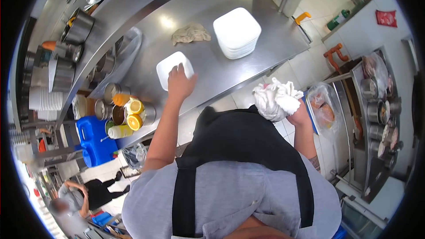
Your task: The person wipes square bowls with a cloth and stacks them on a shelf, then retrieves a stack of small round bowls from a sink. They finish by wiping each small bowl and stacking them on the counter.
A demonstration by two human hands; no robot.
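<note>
A white square dish (166,67) rests on the steel counter with my left hand (181,83) at its near right edge. The fingers of that hand reach over the rim into the dish, and the thumb lies at the outer side. Bunched white cloth (276,99) is held in my right hand (301,116), in front of the black apron and beyond the counter's edge. Farther right on the counter stands a tall stack of similar white dishes (237,28). Between the dish and the stack, toward the back, lies a crumpled beige cloth (190,34).
Halved oranges (134,121), bottles and metal containers crowd the counter's left end, near a blue jug (94,139). A raised steel shelf (104,46) runs along the back left. Another person (84,194) is at lower left. Metal pots (376,110) line the right side.
</note>
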